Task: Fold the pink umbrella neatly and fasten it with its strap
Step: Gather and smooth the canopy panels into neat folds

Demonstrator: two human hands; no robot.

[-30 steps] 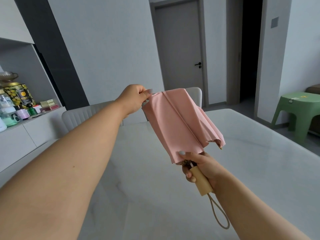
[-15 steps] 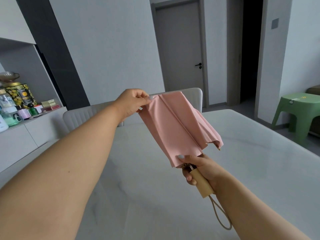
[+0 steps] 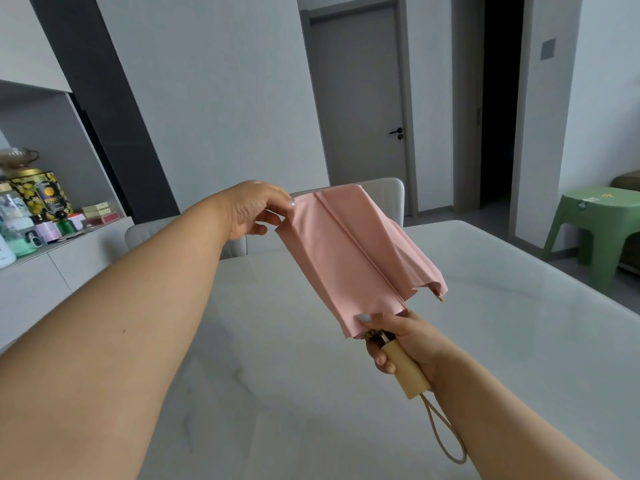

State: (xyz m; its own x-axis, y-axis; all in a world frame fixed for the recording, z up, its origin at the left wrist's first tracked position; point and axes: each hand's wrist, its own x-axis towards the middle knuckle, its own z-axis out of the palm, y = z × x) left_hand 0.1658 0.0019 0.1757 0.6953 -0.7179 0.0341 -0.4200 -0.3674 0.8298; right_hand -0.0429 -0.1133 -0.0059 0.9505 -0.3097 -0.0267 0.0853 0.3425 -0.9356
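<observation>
The pink umbrella [image 3: 349,258] is collapsed and held in the air over the table, its canopy hanging in loose pleats. My right hand [image 3: 401,337] grips its pale wooden handle [image 3: 408,372], thumb pressed on the lower edge of the fabric. A beige cord loop [image 3: 446,434] dangles from the handle's end. My left hand [image 3: 252,209] pinches the top corner of the fabric with thumb and fingertips. The fastening strap is not visible.
A white marble table [image 3: 311,375] lies under the hands. Two pale chairs [image 3: 388,195] stand at its far side. A sideboard with tins and jars [image 3: 38,206] is at the left. A green plastic stool [image 3: 599,223] stands at the right.
My left hand has slid slightly down and left along the canopy's top edge, drawing a pleat flatter. The umbrella has dropped a little; my right hand keeps its grip.
</observation>
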